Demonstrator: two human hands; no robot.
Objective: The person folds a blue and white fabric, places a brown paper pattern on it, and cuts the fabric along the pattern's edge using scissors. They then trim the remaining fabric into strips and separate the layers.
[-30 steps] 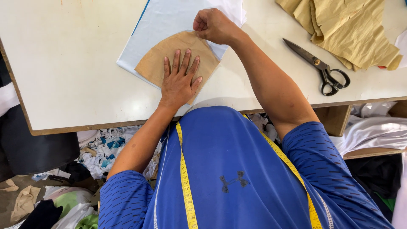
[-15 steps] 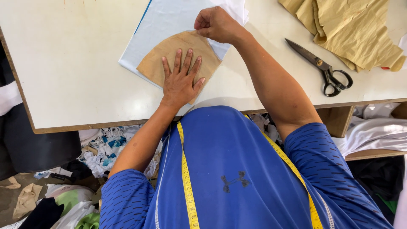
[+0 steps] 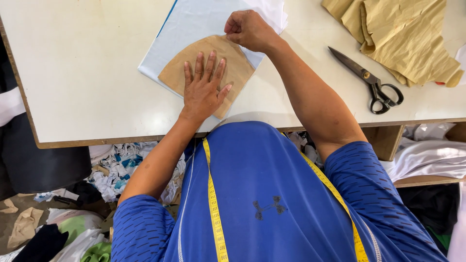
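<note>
On the white table (image 3: pixel 73 73), a brown paper pattern piece (image 3: pixel 238 65) lies on pale blue fabric (image 3: pixel 194 24) near the front edge. Left hand (image 3: pixel 204 90) presses flat on the pattern, fingers spread. Right hand (image 3: pixel 250 30) at the pattern's far edge, fingers curled together; what they pinch is hidden. Black scissors (image 3: pixel 371 80) lie well apart, beside tan paper pieces (image 3: pixel 398 34). Yellow tape measure (image 3: pixel 213 204) hangs around the neck.
</note>
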